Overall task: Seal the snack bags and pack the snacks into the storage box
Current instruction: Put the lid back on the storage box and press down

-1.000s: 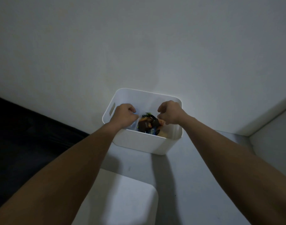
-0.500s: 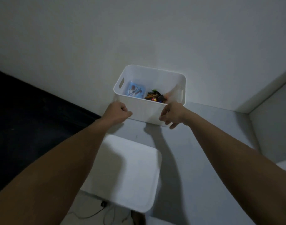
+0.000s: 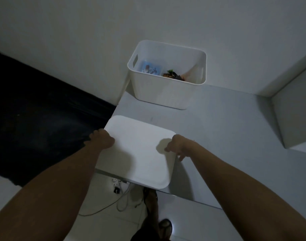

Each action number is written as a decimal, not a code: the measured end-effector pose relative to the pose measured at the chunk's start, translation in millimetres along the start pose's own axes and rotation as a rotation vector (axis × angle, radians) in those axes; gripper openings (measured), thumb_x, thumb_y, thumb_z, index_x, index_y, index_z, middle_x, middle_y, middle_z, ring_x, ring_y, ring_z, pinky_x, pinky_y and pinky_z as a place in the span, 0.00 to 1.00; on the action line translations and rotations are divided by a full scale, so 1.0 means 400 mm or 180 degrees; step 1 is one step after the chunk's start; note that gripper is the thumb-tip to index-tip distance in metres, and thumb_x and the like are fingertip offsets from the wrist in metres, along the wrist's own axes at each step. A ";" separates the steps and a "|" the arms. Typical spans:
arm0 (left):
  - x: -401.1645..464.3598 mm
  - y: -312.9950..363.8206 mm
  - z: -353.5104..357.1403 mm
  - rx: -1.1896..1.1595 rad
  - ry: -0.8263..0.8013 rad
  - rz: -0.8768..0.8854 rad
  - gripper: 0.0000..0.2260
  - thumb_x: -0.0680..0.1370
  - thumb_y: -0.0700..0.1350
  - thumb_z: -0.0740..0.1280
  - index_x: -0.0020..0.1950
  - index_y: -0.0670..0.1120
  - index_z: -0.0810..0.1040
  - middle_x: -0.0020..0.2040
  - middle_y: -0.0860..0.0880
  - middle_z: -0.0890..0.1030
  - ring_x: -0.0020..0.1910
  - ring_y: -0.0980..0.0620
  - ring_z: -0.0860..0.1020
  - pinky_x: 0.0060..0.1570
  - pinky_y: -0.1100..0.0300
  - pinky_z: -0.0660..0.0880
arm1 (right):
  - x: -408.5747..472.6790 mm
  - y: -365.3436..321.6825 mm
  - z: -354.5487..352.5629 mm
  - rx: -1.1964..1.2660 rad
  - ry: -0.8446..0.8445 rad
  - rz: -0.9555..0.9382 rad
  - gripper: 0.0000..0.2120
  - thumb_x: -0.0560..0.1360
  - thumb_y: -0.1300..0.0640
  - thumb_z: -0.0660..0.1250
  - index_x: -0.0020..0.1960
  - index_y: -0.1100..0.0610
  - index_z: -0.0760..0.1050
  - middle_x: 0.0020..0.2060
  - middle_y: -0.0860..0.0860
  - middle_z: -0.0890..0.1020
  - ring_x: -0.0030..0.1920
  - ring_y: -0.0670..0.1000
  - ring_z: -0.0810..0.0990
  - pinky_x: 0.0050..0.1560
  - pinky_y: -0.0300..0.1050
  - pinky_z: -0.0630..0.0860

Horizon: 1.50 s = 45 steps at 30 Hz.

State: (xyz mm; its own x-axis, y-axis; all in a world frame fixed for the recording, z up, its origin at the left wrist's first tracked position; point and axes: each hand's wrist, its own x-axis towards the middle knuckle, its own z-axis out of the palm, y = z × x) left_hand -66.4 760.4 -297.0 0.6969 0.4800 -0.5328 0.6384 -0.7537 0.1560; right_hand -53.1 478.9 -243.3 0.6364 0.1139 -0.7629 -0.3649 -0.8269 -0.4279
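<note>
Nearest the camera, both hands sit at the white lid [image 3: 138,152] lying flat on the worktop [image 3: 227,129], its near edge overhanging. Left hand [image 3: 102,139] curls around the left rim, grip clenched on it; right hand [image 3: 176,145] pinches the right edge. Thin, stiff and light, the lid should lift best by opposite rims. Farther back, the storage box [image 3: 166,91] stands open against the wall, snacks [image 3: 170,74] inside.

Your white storage box [image 3: 168,91] stands open, upper centre of frame, with snack bags [image 3: 169,74] inside; its flat white lid [image 3: 140,145] lies at centre.
</note>
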 end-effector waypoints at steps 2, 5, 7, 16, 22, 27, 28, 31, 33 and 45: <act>-0.009 -0.014 0.010 -0.0223 -0.0060 0.0094 0.29 0.76 0.47 0.65 0.72 0.36 0.60 0.69 0.37 0.67 0.68 0.37 0.68 0.65 0.49 0.68 | 0.011 0.007 0.033 0.0255 0.0077 0.0049 0.06 0.76 0.61 0.66 0.45 0.61 0.71 0.46 0.59 0.73 0.46 0.59 0.76 0.53 0.56 0.79; -0.012 -0.019 0.024 -0.0487 0.0019 0.0207 0.26 0.77 0.44 0.63 0.71 0.33 0.61 0.68 0.35 0.69 0.66 0.37 0.71 0.59 0.52 0.69 | 0.022 0.007 0.061 0.0569 0.0349 0.0146 0.05 0.75 0.63 0.64 0.43 0.63 0.70 0.40 0.59 0.71 0.45 0.60 0.75 0.51 0.58 0.78; -0.018 -0.023 0.022 -0.0672 0.0127 0.0175 0.23 0.77 0.42 0.64 0.68 0.33 0.65 0.65 0.35 0.72 0.63 0.36 0.73 0.54 0.53 0.69 | 0.030 0.011 0.063 0.0706 0.0552 0.0238 0.10 0.75 0.61 0.64 0.53 0.67 0.71 0.45 0.62 0.73 0.50 0.64 0.77 0.53 0.62 0.78; -0.043 0.027 -0.078 -0.1513 0.1020 0.0093 0.23 0.73 0.50 0.67 0.60 0.34 0.73 0.58 0.37 0.77 0.56 0.35 0.77 0.53 0.48 0.75 | -0.010 -0.051 -0.030 0.1372 0.1661 0.0284 0.29 0.70 0.55 0.67 0.67 0.63 0.64 0.63 0.62 0.73 0.60 0.64 0.75 0.58 0.60 0.77; -0.054 0.126 -0.240 -0.2231 0.1481 0.0121 0.30 0.69 0.61 0.64 0.58 0.38 0.75 0.55 0.40 0.78 0.52 0.38 0.78 0.53 0.43 0.78 | -0.063 -0.142 -0.195 0.1163 0.2328 -0.0327 0.24 0.69 0.57 0.65 0.64 0.61 0.67 0.59 0.60 0.76 0.56 0.63 0.77 0.53 0.60 0.80; -0.048 0.253 -0.372 -0.2377 0.1708 0.0539 0.23 0.72 0.55 0.66 0.57 0.38 0.75 0.55 0.39 0.79 0.51 0.39 0.79 0.52 0.47 0.78 | -0.082 -0.206 -0.347 0.1218 0.2773 -0.0587 0.18 0.68 0.60 0.65 0.57 0.61 0.76 0.52 0.59 0.81 0.51 0.62 0.80 0.49 0.54 0.81; -0.043 0.278 -0.392 -0.2380 0.1683 0.0613 0.23 0.72 0.54 0.66 0.58 0.38 0.75 0.55 0.39 0.79 0.51 0.39 0.79 0.51 0.48 0.78 | -0.077 -0.216 -0.377 0.1234 0.2831 -0.0587 0.16 0.68 0.61 0.65 0.55 0.61 0.77 0.51 0.59 0.82 0.50 0.61 0.81 0.47 0.50 0.80; -0.016 0.352 -0.442 -0.2366 0.1575 0.0805 0.21 0.72 0.52 0.65 0.58 0.38 0.75 0.54 0.40 0.79 0.49 0.41 0.79 0.49 0.52 0.78 | -0.049 -0.234 -0.461 0.1280 0.2929 -0.0571 0.14 0.68 0.63 0.64 0.53 0.63 0.78 0.50 0.60 0.82 0.50 0.61 0.80 0.43 0.45 0.74; 0.012 0.398 -0.466 -0.2333 0.1460 0.0913 0.20 0.71 0.50 0.66 0.57 0.38 0.75 0.53 0.41 0.80 0.47 0.42 0.79 0.45 0.54 0.77 | -0.020 -0.239 -0.510 0.1323 0.2961 -0.0510 0.14 0.69 0.63 0.65 0.54 0.64 0.78 0.51 0.61 0.82 0.51 0.61 0.80 0.43 0.44 0.73; 0.166 0.590 -0.492 -0.1910 0.0918 0.1213 0.15 0.70 0.43 0.67 0.53 0.37 0.78 0.51 0.40 0.81 0.47 0.41 0.80 0.40 0.58 0.72 | 0.139 -0.242 -0.660 0.1353 0.2915 -0.0277 0.06 0.71 0.65 0.62 0.44 0.64 0.77 0.37 0.56 0.76 0.43 0.58 0.77 0.42 0.44 0.73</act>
State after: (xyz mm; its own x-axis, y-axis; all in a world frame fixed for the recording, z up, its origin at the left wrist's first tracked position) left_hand 195.1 702.8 -131.8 0.9096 0.3959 -0.1265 0.3475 -0.5574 0.7540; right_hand 197.0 420.0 -116.2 0.8836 -0.4492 -0.1321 -0.3904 -0.5510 -0.7376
